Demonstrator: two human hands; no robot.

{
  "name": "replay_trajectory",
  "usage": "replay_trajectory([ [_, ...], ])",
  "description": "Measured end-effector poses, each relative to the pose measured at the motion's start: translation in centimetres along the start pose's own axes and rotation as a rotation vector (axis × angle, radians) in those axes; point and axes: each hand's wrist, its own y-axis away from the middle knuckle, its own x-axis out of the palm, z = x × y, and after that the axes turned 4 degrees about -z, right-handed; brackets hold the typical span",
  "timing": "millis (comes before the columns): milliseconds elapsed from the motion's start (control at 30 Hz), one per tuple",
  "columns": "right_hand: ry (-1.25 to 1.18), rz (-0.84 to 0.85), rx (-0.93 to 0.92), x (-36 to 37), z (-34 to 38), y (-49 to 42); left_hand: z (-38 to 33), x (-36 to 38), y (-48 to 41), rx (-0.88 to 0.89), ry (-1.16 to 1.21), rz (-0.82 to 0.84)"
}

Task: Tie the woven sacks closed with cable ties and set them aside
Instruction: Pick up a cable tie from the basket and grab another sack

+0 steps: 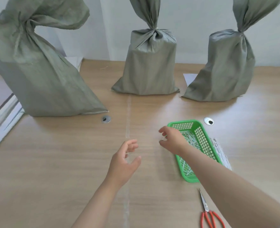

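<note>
Both my forearms reach forward, bare. My left hand [125,159] hangs with its palm turned to the right, fingers loosely curled and thumb spread, gripping nothing. My right hand [173,139] is further ahead, palm down, fingers and thumb curved apart in a loose claw

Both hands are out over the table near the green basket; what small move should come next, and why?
Probably the right hand drops into the green basket and picks out one cable tie. Its fingers are spread at the basket's left rim, seemingly empty, and the left hand is open and empty too. The left sack has its neck only twisted, with no tie visible.
</note>
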Motion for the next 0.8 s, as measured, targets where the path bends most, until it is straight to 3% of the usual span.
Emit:
replay_trajectory([
  [167, 0.04, 0.067, 0.258, 5.9, 1.1, -2.0, 2.0, -0.6, -1.2, -0.053, 0.004, 0.081],
  [367, 0.09, 0.022, 0.455, 9.5, 0.7, -4.3, 3.6, -0.6, -2.1, -0.089, 0.009, 0.114],
  [800, 0.24, -0.12, 0.296, 11.0, -1.8, -6.1, 5.3, -0.1, -4.1, -0.151, 0.036, 0.129],
])
